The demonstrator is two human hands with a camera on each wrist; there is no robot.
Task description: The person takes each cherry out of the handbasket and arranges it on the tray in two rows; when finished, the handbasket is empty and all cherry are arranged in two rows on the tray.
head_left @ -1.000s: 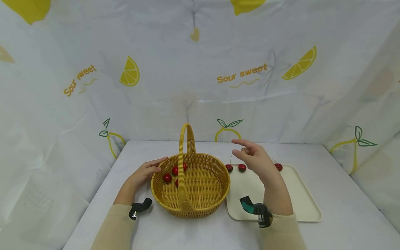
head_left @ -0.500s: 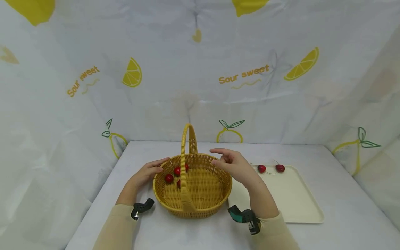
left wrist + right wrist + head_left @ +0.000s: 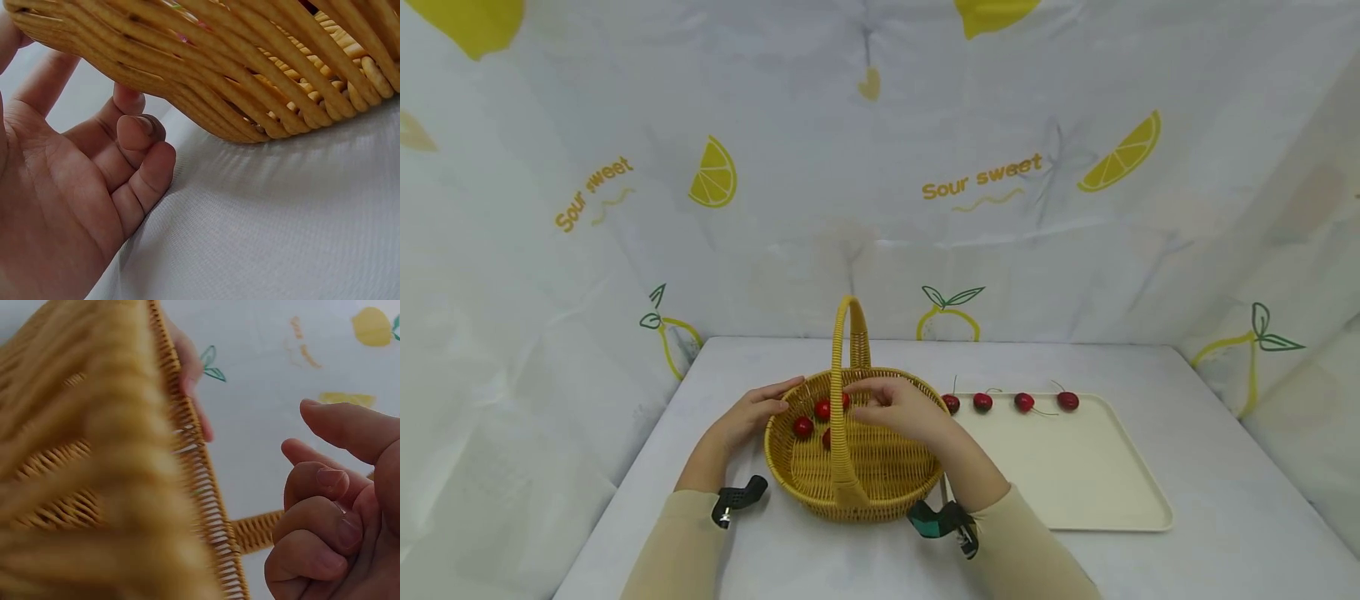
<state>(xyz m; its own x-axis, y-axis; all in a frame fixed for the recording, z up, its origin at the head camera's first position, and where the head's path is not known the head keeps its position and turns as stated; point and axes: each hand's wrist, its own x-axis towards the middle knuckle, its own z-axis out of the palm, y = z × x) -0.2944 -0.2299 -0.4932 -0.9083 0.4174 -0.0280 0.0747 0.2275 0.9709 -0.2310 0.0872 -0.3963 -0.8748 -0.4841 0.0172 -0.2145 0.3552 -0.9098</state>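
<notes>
A yellow wicker basket (image 3: 887, 500) with an arched handle stands mid-table, several red cherries (image 3: 802, 427) in its left half. At its left rim, my left hand (image 3: 741, 425) holds the edge between thumb and fingers; in the left wrist view this hand (image 3: 75, 169) has its lower fingers bent beside the basket's woven side (image 3: 206, 75). My right hand (image 3: 913, 412) is over the basket's right half, thumb and index finger extended and apart, near the cherries behind the handle. The right wrist view shows this hand (image 3: 337, 512) empty, its other fingers curled.
Right of the basket lies a cream tray (image 3: 1082, 475), with several stemmed cherries (image 3: 1067, 402) in a row along its back edge. Behind the white table (image 3: 1210, 467) hangs a lemon-printed cloth (image 3: 820, 208).
My right hand has moved left and down from above the tray to inside the basket's outline, uncovering the cherries on the tray. My left hand has stayed at the rim.
</notes>
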